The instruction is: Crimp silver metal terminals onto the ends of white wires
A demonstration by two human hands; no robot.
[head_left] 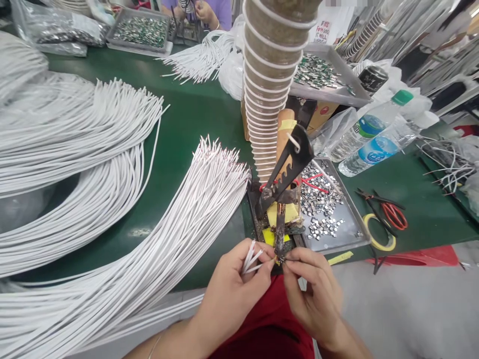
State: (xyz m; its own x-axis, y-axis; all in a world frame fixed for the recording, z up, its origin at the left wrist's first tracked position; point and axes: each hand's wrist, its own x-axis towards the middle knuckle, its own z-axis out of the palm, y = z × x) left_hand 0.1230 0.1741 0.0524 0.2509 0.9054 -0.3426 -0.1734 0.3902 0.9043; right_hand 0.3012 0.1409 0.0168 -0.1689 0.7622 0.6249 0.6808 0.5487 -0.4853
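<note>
My left hand [237,279] is closed around several white cables [252,259], whose short ends poke out between the fingers. Its fingertips hold a cable end by the dark lower tip of a soldering iron [280,234], which a black metal stand [279,187] clamps upright. On the other side of that tip, my right hand [312,284] pinches with thumb and fingers; whatever small piece lies there is mostly hidden. Just right of the iron, a grey tray [350,234] holds many small metal connectors [318,199]. Left of it lies a large bundle of white cables [194,214].
A ribbed extraction hose [271,94] rises behind the iron. More cable bundles [75,134] cover the left of the green table [209,109]. To the right are water bottles [370,152], red-handled pliers [392,214] and a yellow tape roll [389,244]. Another person's hands [204,12] work across the table.
</note>
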